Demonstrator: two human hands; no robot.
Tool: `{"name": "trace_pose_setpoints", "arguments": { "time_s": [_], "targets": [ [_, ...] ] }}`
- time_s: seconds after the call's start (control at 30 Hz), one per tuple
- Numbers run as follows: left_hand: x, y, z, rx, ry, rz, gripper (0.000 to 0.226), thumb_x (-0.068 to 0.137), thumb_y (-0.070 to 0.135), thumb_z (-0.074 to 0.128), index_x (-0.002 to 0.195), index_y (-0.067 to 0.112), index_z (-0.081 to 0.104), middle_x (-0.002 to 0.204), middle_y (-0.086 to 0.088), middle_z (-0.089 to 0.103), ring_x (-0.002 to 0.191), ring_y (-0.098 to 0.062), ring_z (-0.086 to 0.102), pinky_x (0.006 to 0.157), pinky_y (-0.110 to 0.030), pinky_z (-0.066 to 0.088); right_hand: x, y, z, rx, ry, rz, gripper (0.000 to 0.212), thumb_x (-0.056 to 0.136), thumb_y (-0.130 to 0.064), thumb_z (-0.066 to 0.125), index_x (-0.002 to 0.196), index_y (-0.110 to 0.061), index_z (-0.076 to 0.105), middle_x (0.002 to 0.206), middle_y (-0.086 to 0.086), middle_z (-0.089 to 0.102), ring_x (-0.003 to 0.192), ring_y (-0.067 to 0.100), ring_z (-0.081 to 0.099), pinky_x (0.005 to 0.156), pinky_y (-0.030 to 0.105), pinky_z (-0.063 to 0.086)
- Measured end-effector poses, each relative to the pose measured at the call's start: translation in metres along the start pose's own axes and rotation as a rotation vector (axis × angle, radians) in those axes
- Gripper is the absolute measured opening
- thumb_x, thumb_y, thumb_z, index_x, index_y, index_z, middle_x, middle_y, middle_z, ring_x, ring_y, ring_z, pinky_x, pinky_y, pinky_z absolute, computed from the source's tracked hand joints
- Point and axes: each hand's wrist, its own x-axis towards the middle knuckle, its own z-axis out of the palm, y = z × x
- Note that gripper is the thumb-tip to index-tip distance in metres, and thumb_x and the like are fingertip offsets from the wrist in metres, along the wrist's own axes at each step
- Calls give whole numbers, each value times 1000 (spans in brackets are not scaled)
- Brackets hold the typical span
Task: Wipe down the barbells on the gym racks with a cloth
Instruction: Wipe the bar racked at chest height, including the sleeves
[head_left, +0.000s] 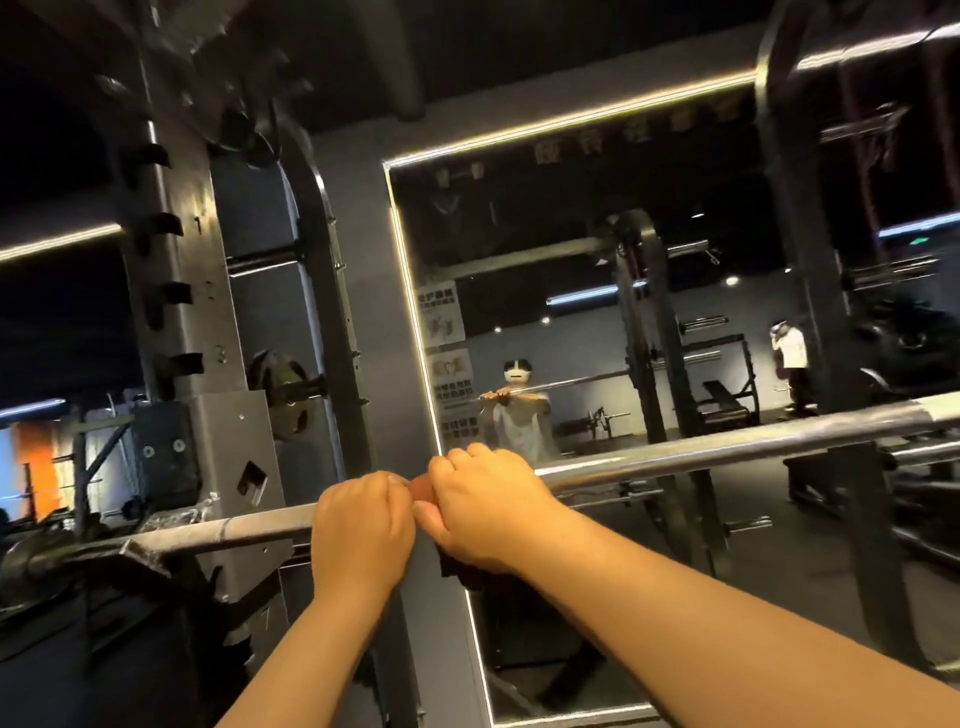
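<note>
A steel barbell (727, 449) lies across the rack, running from lower left to upper right. My left hand (361, 530) and my right hand (488, 506) grip the bar side by side, fingers curled over it. A dark reddish cloth (460, 569) is wrapped round the bar under my right hand; a bit of it shows between the two hands and a dark end hangs below the right wrist. Whether the left hand also holds cloth is hidden.
The rack upright (182, 291) with its hooks stands at left, with a weight plate (283, 395) stored behind it. A lit-edged wall mirror (571, 322) ahead reflects me, other racks, a bench and another person. The bar's left end rests on the rack hook (140, 553).
</note>
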Motion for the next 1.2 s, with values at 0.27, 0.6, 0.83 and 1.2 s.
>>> {"name": "trace_pose_setpoints", "arguments": {
  "time_s": [0.27, 0.6, 0.83, 1.2],
  "targets": [
    [2, 1, 1, -88, 78, -7, 27, 98, 20, 53, 79, 19, 74, 70, 3, 68, 63, -16, 63, 73, -42, 57, -34, 0, 47, -52, 191, 10, 71, 92, -29, 68, 153, -4, 40, 144, 16, 55, 137, 38, 49, 117, 56, 36],
    [3, 3, 7, -16, 72, 40, 12, 90, 14, 69, 82, 19, 77, 84, 0, 74, 89, -24, 71, 85, -47, 56, -8, -4, 7, -105, 70, 24, 41, 110, -36, 33, 132, -6, 48, 124, 19, 56, 115, 38, 52, 103, 53, 41],
    [6, 11, -1, 26, 130, 167, 19, 84, 1, 66, 71, 12, 75, 67, -2, 70, 60, -24, 67, 59, -43, 58, -27, 7, 39, -239, 111, -13, 64, 96, -47, 47, 146, -6, 42, 129, 15, 58, 117, 36, 57, 106, 54, 47],
    [10, 3, 13, -105, 113, 41, 17, 93, 9, 65, 82, 17, 75, 74, 2, 70, 68, -17, 65, 73, -43, 56, -8, 3, 14, -135, 103, 25, 46, 110, -37, 33, 136, -3, 50, 126, 19, 57, 118, 38, 51, 104, 52, 41]
  ]
}}
